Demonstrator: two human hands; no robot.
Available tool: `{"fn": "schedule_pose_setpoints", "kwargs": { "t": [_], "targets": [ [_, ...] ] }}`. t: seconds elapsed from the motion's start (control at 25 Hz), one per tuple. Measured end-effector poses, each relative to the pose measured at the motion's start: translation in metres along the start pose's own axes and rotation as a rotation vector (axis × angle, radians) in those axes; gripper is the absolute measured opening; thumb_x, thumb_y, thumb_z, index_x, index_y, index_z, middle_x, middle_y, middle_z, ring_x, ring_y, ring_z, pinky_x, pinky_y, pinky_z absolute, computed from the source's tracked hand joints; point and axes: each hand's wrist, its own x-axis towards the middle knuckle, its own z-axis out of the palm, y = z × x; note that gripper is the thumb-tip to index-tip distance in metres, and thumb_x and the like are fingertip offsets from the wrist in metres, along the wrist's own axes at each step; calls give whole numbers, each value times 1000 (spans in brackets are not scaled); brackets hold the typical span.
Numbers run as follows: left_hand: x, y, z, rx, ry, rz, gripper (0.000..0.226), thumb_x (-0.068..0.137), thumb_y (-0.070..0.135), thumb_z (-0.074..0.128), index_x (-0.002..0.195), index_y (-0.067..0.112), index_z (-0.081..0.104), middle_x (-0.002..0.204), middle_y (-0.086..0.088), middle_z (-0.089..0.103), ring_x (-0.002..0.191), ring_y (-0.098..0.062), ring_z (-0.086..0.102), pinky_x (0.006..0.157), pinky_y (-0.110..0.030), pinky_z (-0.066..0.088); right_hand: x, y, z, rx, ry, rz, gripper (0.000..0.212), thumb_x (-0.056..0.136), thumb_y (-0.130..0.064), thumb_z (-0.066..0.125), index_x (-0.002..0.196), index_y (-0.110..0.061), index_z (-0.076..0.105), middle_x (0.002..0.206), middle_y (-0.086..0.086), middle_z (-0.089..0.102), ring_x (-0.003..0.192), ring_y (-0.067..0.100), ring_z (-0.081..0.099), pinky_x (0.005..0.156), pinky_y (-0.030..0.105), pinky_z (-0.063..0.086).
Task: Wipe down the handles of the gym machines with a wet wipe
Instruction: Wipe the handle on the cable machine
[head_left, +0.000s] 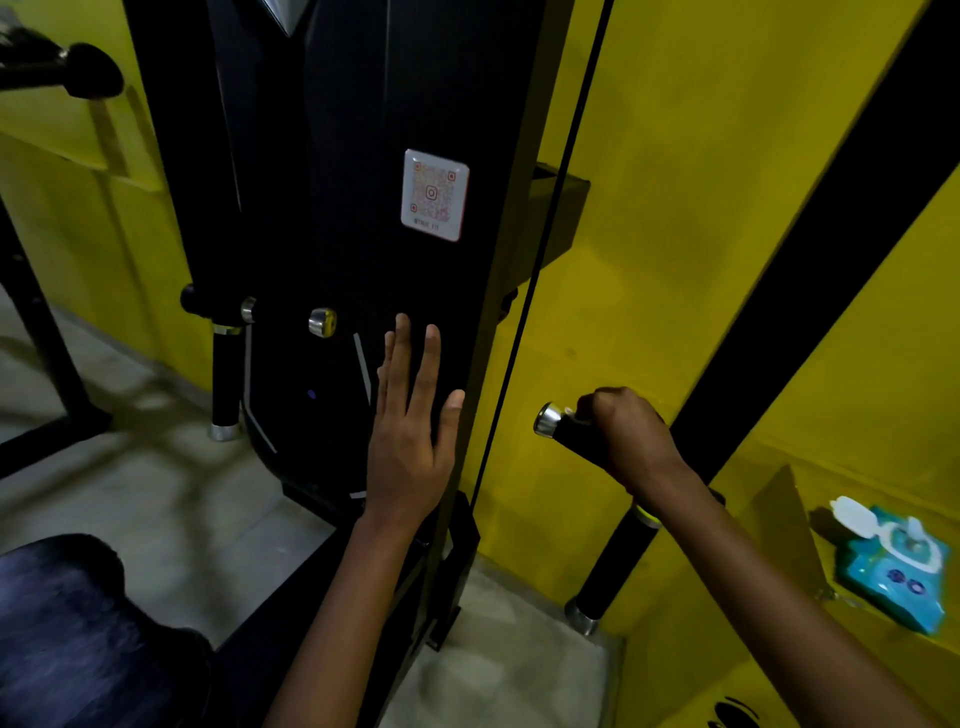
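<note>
The right hand (626, 439) gripped the black chrome-capped handle (566, 427), a wipe barely visible under its fingers, the left hand (410, 441) lay flat against the machine column (363, 156), and the wet-wipe pack (896, 577) sat well right.

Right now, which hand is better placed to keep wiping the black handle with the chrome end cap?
Right. The right hand already grips that black handle, a bit of white showing at its fingers. The left hand lies flat on the machine's black panel.
</note>
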Motion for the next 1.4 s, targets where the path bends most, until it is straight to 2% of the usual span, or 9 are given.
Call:
{"fn": "schedule_pose_setpoints", "kwargs": {
  "t": [0.32, 0.52, 0.6, 0.68, 0.84, 0.92, 1.08, 1.24, 1.4],
  "targets": [
    [-6, -6, 4, 23, 10, -10, 58, 99, 32, 35, 150, 20, 10, 159, -1, -3, 148, -23, 0, 117, -50, 19, 12, 1, 12, 39, -62, -10, 16, 87, -9, 62, 73, -9, 54, 67, 9, 55, 57, 25, 48, 51, 28, 32],
    [-6, -5, 5, 13, 13, -14, 58, 99, 31, 36, 150, 21, 10, 159, 0, -4, 148, -23, 0, 116, -52, 21, -1, -2, -5, -182, -146, 64, 44, 86, -3, 56, 61, -16, 23, 63, 2, 28, 61, 25, 44, 47, 28, 28],
    [-6, -5, 3, 7, 7, -21, 58, 99, 31, 37, 150, 21, 10, 159, 1, -4, 148, -22, -1, 116, -52, 21, -5, -9, -10, -241, -186, 95, 32, 87, 0, 53, 66, -13, 32, 64, 1, 24, 78, 29, 56, 56, 29, 33],
    [-6, -2, 1, -2, -4, -30, 58, 99, 29, 38, 150, 22, 10, 159, 0, -4, 148, -21, -1, 117, -47, 18, -9, -14, -16, -264, -190, 121, 13, 87, 2, 52, 90, -11, 53, 65, 2, 26, 90, 29, 60, 60, 29, 34],
    [-8, 9, -5, -44, -19, -98, 61, 99, 22, 43, 151, 23, 11, 160, 3, -4, 148, -16, -2, 114, -21, 9, -27, -24, -19, -166, -26, 124, 14, 89, 2, 52, 101, -5, 57, 84, 10, 47, 86, 28, 53, 58, 31, 32],
    [-13, 14, -10, -58, -39, -106, 63, 99, 19, 46, 151, 23, 12, 160, 5, -4, 148, -14, -1, 114, -26, 13, -37, -26, -19, -72, 103, 71, 14, 89, 1, 54, 102, -1, 58, 94, 15, 54, 87, 32, 53, 57, 32, 31],
    [-34, 26, -33, -12, -196, -189, 60, 96, 18, 50, 150, 20, 23, 159, 2, 10, 146, -16, 11, 116, -41, 23, -55, -32, -27, 58, 175, 76, 22, 88, 6, 51, 108, -1, 56, 102, 15, 55, 83, 34, 54, 57, 32, 31],
    [-61, 54, -66, -45, -425, -416, 54, 95, 23, 54, 144, 16, 34, 149, -5, 36, 137, -17, 32, 107, -26, 26, -79, -40, -34, 164, 161, 58, 15, 87, 6, 49, 97, -1, 57, 96, 16, 55, 70, 29, 44, 50, 31, 27],
    [-116, 105, -104, -15, -520, -509, 52, 94, 26, 56, 142, 14, 39, 144, -6, 43, 131, -19, 41, 99, -22, 32, -137, -53, -40, 239, 148, -35, 8, 90, -2, 51, 84, -4, 56, 85, 13, 53, 70, 30, 51, 52, 32, 34]
  ]
}}
